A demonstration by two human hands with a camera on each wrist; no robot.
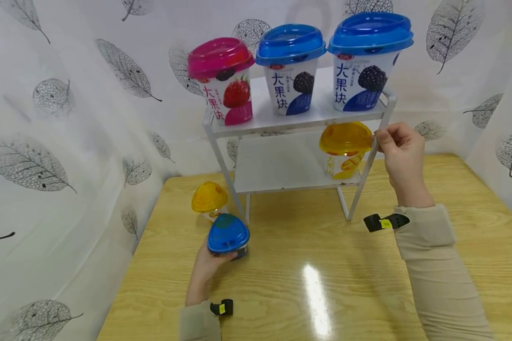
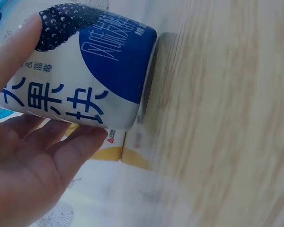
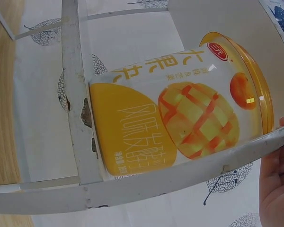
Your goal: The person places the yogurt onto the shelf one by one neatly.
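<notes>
My left hand (image 1: 211,265) grips a yogurt cup with a blue lid (image 1: 228,234) and a blackberry picture. In the left wrist view, the thumb crosses the label of this blackberry cup (image 2: 85,61), whose base is close to the tabletop. Beside it stands a yellow-lidded yogurt cup (image 1: 209,199), partly hidden. My right hand (image 1: 403,151) is at the right post of a white two-tier rack (image 1: 277,163), fingers bent. A fingertip reaches past the post to the yellow lid of a mango yogurt cup (image 3: 180,113) on the lower shelf. Whether it pinches the lid is hidden.
On the top shelf stand a pink-lidded strawberry cup (image 1: 226,85) and two blue-lidded cups, one in the middle (image 1: 292,71) and one at the right (image 1: 362,66). Leaf-patterned cloth (image 1: 68,142) hangs behind and beside the wooden table (image 1: 281,284).
</notes>
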